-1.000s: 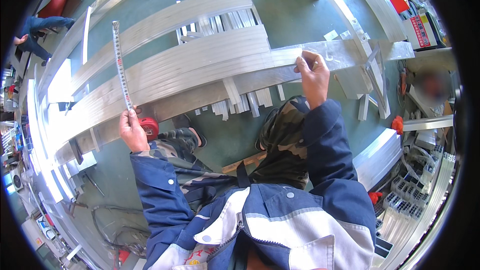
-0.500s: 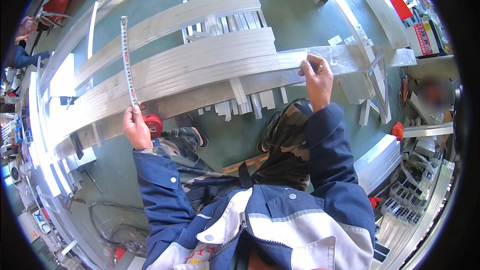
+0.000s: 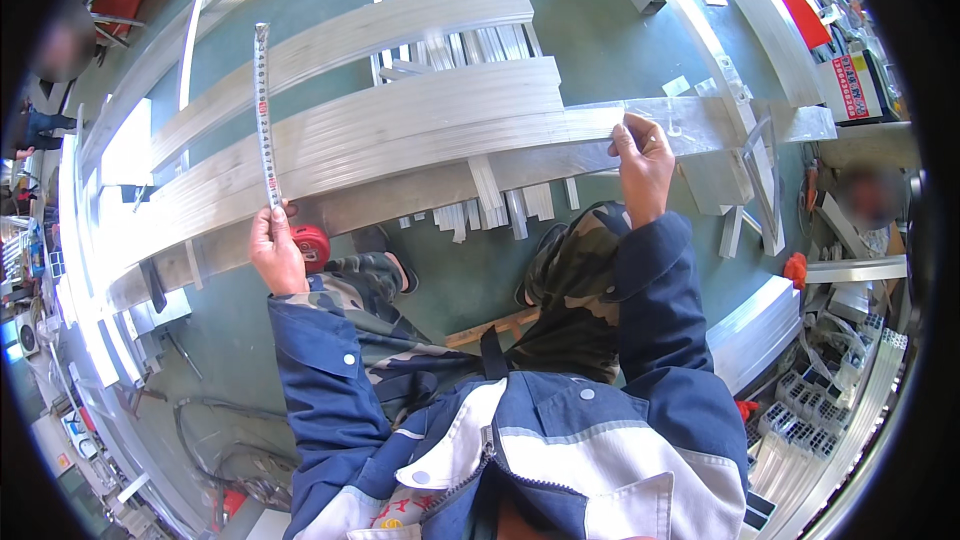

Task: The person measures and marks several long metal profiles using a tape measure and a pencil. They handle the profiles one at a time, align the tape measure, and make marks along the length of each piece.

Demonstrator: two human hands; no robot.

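Observation:
My left hand (image 3: 277, 258) is closed on a tape measure, its thumb and fingers pinching the blade near the red case (image 3: 311, 246). The pulled-out blade (image 3: 264, 120) points away from me, crossing above the long aluminium profiles (image 3: 400, 110). At the right, my right hand (image 3: 646, 165) pinches the end of the nearest profile (image 3: 592, 124), which sticks out past the others. These profiles lie side by side across a wide metal beam (image 3: 370, 202) in front of me.
Shorter aluminium pieces (image 3: 510, 40) lie beneath and beyond the profiles. A metal frame rail (image 3: 700, 35) with a cross brace stands at the right. Stacked profiles and cut sections (image 3: 805, 400) fill the lower right. A cable (image 3: 215, 405) lies on the floor at left; other people are at both sides.
The view has shifted slightly, so the profiles and both hands appear a little farther right. Both hands keep their holds. A person at the far left has moved.

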